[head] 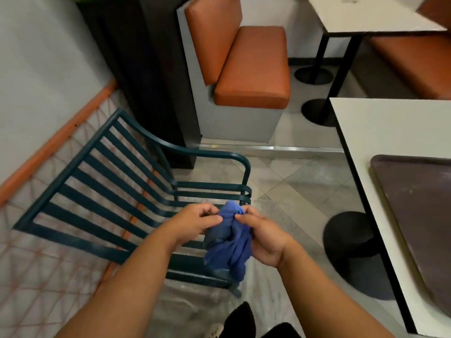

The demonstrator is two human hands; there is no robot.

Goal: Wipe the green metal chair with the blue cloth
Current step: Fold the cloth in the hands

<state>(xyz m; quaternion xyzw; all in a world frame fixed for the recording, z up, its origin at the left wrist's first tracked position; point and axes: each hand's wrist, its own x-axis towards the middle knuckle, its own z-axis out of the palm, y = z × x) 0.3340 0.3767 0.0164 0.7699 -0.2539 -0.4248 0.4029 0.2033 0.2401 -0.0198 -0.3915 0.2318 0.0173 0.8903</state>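
Note:
A dark green metal chair [105,191] with slatted back and seat stands in front of me, its back to the left and its armrest toward the far side. I hold a bunched blue cloth [229,242] above the front of the seat. My left hand [195,222] pinches the cloth's top from the left, and my right hand [262,236] grips it from the right. The cloth hangs loose below both hands and hides part of the seat's front slats.
A white table [380,132] carrying a dark tray [419,206] stands at the right on a black round base [353,242]. An orange cushioned bench [253,67] sits behind the chair, beside a dark pillar [146,69]. An orange netted barrier [48,147] runs along the left wall.

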